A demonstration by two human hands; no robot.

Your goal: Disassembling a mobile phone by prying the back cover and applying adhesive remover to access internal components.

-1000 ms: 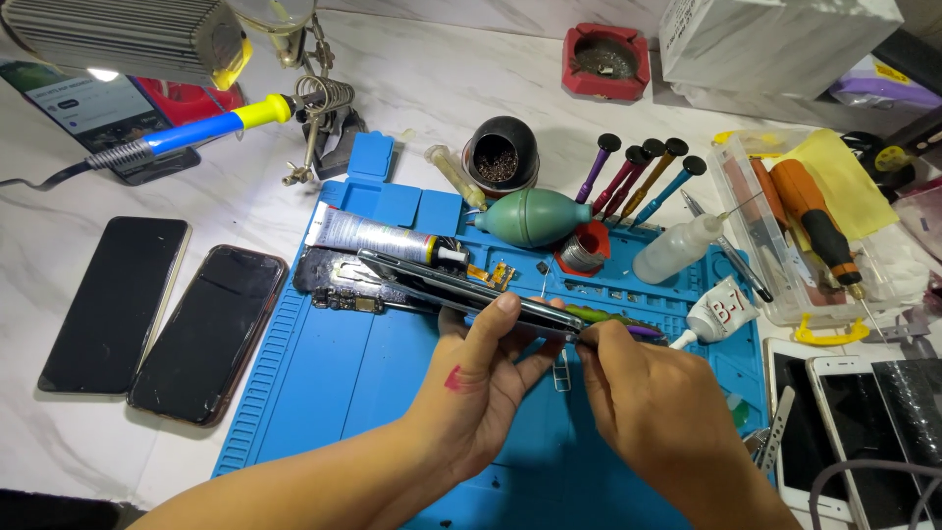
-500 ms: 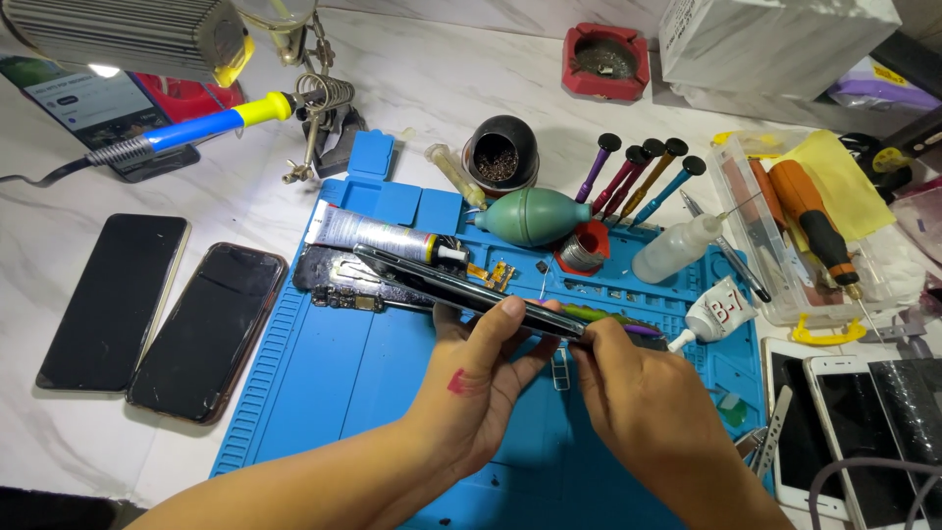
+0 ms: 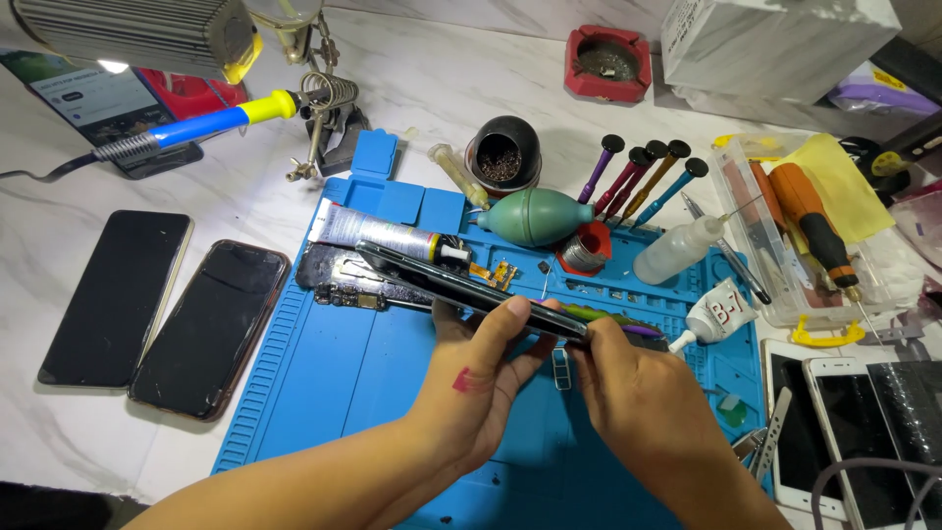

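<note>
Phone (image 3: 461, 288) is up off the blue mat (image 3: 324, 393), held edge-on and tilted, with the left hand (image 3: 481, 383) wrapped around its middle, thumb on the near edge and fingers (image 3: 444, 312) tucked behind. Right hand (image 3: 638, 393) has its fingertips pinched at the phone's right end, looks like on a thin tool with a green and purple handle (image 3: 613, 321), though I can't tell exactly what the tip is doing since the hand covers it. My take for doing this bit well: keep the left grip firm but not squeezing the glass, and let the right fingers do tiny moves only, sliding along the seam rather than levering hard. Keeping it low over the mat seems smart too, since any small part that drops lands just below the fingers. Glue tube (image 3: 378, 228) and green blower (image 3: 535, 217) sit just beyond the left fingers, white glue bottle (image 3: 714, 312) just right of the right ones, so nothing's in the way.
</note>
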